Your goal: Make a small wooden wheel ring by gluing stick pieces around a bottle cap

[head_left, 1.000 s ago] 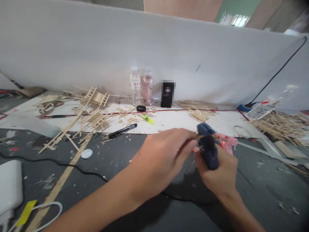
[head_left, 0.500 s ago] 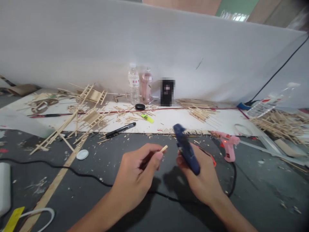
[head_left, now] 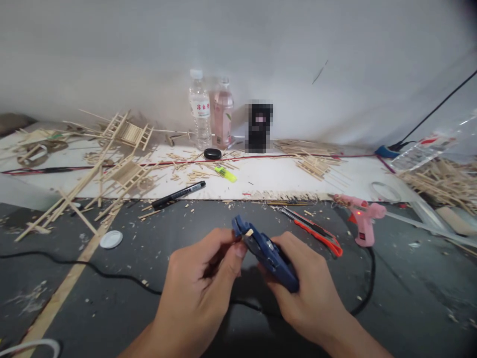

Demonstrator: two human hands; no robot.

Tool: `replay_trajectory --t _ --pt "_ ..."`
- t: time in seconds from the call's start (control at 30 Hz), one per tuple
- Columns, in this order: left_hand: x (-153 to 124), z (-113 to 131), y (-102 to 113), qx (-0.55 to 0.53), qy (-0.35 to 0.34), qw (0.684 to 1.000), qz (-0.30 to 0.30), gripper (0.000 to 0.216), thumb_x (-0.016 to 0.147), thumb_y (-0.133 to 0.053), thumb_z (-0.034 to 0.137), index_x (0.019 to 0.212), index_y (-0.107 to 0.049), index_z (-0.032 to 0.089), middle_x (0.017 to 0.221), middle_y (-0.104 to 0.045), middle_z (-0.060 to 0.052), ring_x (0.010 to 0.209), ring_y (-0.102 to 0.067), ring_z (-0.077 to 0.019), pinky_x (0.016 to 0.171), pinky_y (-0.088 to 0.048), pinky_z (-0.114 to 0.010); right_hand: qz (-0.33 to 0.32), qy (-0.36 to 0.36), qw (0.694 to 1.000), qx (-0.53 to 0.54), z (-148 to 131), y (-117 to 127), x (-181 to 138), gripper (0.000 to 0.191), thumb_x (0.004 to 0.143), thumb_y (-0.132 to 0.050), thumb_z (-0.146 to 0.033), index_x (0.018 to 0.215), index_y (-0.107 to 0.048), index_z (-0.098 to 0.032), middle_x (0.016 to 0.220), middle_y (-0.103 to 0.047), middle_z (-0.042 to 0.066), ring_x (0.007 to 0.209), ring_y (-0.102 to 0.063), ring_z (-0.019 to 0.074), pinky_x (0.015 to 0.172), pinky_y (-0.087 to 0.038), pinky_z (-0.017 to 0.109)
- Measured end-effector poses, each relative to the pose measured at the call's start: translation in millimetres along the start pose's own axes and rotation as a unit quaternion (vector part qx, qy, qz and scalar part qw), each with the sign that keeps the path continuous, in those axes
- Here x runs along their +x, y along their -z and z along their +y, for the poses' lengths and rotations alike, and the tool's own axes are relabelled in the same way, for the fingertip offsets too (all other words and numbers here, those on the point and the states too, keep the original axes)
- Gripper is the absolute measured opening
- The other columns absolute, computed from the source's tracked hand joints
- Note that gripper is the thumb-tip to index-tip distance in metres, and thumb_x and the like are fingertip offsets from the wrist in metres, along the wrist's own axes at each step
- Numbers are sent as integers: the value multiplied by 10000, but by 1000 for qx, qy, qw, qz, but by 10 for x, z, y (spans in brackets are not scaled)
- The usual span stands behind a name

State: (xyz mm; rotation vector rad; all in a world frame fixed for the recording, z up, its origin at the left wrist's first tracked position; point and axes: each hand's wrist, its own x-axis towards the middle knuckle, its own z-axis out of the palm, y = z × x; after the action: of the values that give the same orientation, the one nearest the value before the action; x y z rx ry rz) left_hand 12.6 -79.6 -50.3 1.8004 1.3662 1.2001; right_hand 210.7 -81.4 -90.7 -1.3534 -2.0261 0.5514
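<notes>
My left hand (head_left: 201,281) pinches a short, thin wooden stick (head_left: 249,232) between thumb and fingers. Its pale tip sits at the jaws of a dark blue hand cutter (head_left: 274,261). My right hand (head_left: 315,281) is wrapped round the cutter's handles, its jaw end pointing up and to the left. The left fingertips are right beside the jaws, and most of the stick is hidden behind them. Just beyond my right hand, an orange utility knife (head_left: 316,233) lies on the dark tabletop.
A pink glue gun (head_left: 363,219) with a lit red light stands at the right, its black cord trailing across the table. Wooden stick structures (head_left: 126,171), a black marker (head_left: 179,195), a highlighter (head_left: 225,174) and two bottles (head_left: 201,117) are farther back. A white lid (head_left: 111,239) lies left.
The blue cutter has moved left and down to meet the stick, whose tip is now at its jaws. The utility knife, partly covered before by my right hand, now shows fully.
</notes>
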Motion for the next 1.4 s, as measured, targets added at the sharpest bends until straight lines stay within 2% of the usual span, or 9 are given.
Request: replay_trajectory --t 0.43,0.63,0.8,0.87,0.93,1.0,1.03,1.17,1.4 --pt "-4 49 -10 86 5 995 48 316 942 -596 225 627 -622 226 435 -557 103 373 -453 -51 366 -252 -171 15 1 999 -43 -45 3 -1 152 845 -597 -236 981 -658 -206 847 -650 36 745 -613 235 655 -421 335" --pt "-75 -26 -60 90 22 994 56 338 977 -598 263 644 -645 237 395 -513 114 332 -440 -53 468 -414 -141 17 -5 998 -64 -55 10 22 43 809 -559 -199 794 -595 -218 711 -590 -1 609 -567 183 568 -358 298" --pt "-39 -28 -87 81 26 996 41 351 1008 -571 282 675 -671 233 404 -522 103 339 -489 -55 484 -460 -126 18 -1 995 -97 7 25 41 102 682 -527 -139 723 -501 -229 675 -548 -17 559 -533 160 541 -318 279" --pt "-12 -37 -66 54 42 998 9 273 1021 -567 295 788 -698 239 458 -590 101 375 -565 -63 467 -471 -118 13 -11 994 -105 38 32 50 102 683 -529 -143 733 -504 -228 691 -563 -10 583 -547 170 556 -314 283" --pt "6 -65 -24 28 53 998 2 133 1016 -599 309 1094 -696 263 631 -728 87 485 -691 -89 485 -516 -123 6 -23 993 -112 62 38 64 96 694 -536 -148 745 -515 -227 711 -581 -3 608 -556 180 570 -307 290" --pt "15 -101 35 45 23 999 11 447 994 -638 285 1427 -531 317 882 -814 53 650 -783 -121 533 -563 -138 -2 -35 992 -120 75 44 81 91 703 -544 -153 736 -506 -230 709 -580 -3 614 -550 183 575 -289 294" --pt "19 -118 66 76 -9 997 6 560 986 -643 255 1505 -454 351 983 -819 42 728 -803 -130 561 -572 -140 -7 -41 991 -124 76 45 88 92 708 -547 -158 729 -495 -231 704 -575 -4 613 -545 184 576 -279 296" --pt "39 -139 166 191 -133 971 -60 438 1001 -568 147 1370 -571 384 1017 -785 63 789 -775 -102 680 -547 -137 -33 -58 988 -138 57 43 94 89 723 -555 -182 725 -481 -232 710 -571 -1 618 -534 187 581 -248 303" --pt "74 -92 188 197 -129 970 -65 314 1001 -573 141 1237 -599 347 858 -740 102 629 -680 -76 633 -481 -147 -63 -86 985 -137 13 46 107 78 734 -561 -196 732 -491 -233 724 -582 4 653 -534 197 607 -244 314"
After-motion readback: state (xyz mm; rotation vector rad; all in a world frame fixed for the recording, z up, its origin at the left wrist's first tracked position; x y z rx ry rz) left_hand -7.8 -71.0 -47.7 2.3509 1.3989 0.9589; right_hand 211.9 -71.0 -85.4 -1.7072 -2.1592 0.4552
